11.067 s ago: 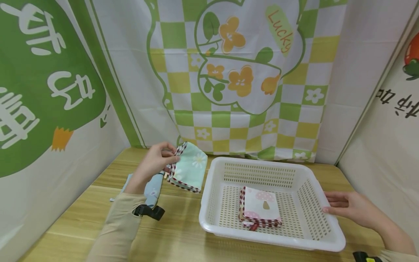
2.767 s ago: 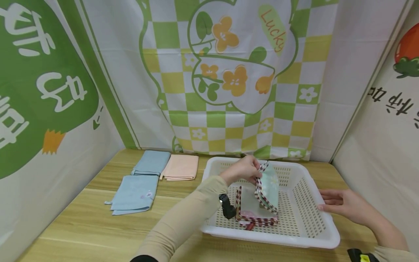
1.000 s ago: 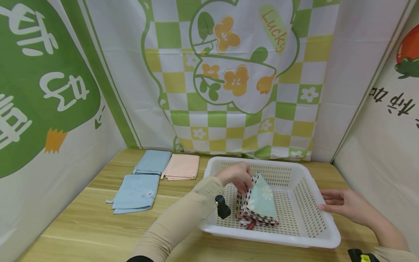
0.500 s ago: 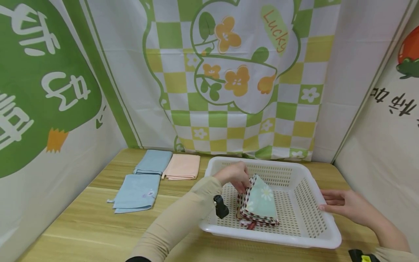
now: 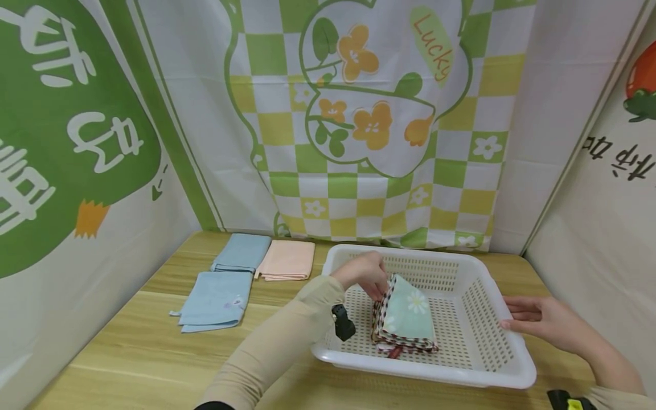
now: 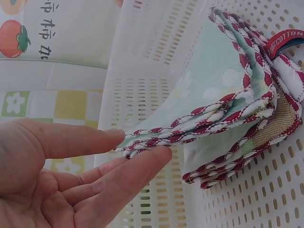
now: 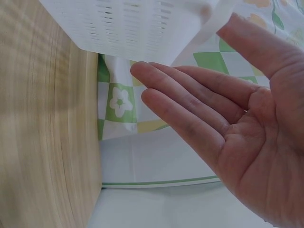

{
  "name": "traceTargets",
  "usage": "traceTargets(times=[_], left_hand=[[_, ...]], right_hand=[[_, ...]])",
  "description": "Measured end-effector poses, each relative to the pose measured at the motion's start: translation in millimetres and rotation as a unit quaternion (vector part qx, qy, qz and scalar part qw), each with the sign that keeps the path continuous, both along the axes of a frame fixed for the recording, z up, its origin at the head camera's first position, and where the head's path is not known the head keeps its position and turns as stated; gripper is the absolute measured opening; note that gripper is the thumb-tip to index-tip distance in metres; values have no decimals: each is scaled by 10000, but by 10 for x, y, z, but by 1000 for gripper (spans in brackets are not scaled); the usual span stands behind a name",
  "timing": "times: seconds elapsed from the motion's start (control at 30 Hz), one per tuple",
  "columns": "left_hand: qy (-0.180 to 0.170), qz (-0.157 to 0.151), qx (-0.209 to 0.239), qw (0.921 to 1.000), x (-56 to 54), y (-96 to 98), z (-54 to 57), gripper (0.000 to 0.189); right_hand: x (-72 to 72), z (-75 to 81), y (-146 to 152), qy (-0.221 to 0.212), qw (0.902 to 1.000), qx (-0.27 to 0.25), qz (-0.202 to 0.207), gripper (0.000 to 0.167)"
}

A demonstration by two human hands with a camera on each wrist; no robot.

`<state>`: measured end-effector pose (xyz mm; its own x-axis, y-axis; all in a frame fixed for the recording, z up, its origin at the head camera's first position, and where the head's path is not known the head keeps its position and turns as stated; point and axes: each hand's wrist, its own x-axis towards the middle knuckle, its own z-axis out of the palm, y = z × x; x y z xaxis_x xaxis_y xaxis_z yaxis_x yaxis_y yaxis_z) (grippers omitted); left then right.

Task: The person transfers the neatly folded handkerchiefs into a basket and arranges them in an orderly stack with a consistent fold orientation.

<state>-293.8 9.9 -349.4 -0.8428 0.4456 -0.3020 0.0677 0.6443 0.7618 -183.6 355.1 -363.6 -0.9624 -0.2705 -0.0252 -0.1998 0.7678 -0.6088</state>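
Observation:
My left hand (image 5: pixel 370 274) is inside the white plastic basket (image 5: pixel 425 373). Thumb and fingers pinch one edge of a folded mint-green hand towel (image 5: pixel 410 310) with daisies and a red-and-white stitched border. That edge is lifted, while the far part lies on another folded towel (image 6: pixel 278 121), mostly hidden, whose red loop tag (image 6: pixel 285 42) sticks out. At the basket's right side, my right hand (image 5: pixel 545 322) has its fingers straight, with the thumb (image 7: pixel 242 35) against the rim and the other fingers below it.
On the wooden table (image 5: pixel 169 364), left of the basket, lie two folded blue towels, one at the back (image 5: pixel 241 252) and one nearer (image 5: pixel 217 302), beside a folded peach towel (image 5: pixel 287 259). A printed curtain (image 5: pixel 359 188) hangs behind the table.
Earlier, the left hand held the mint-green towel over the table's left side; it carried it into the basket and lowered it onto the mushroom-print towel. Blue and peach towels came into sight. The right hand stays.

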Motion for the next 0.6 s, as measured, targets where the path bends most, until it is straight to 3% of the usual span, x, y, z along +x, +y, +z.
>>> traceTargets(times=[0.6], left_hand=[[-383,-121,616,9973,-70,-156,-9,4]], right_hand=[[3,3,1,-27,10000,56,-6,62]])
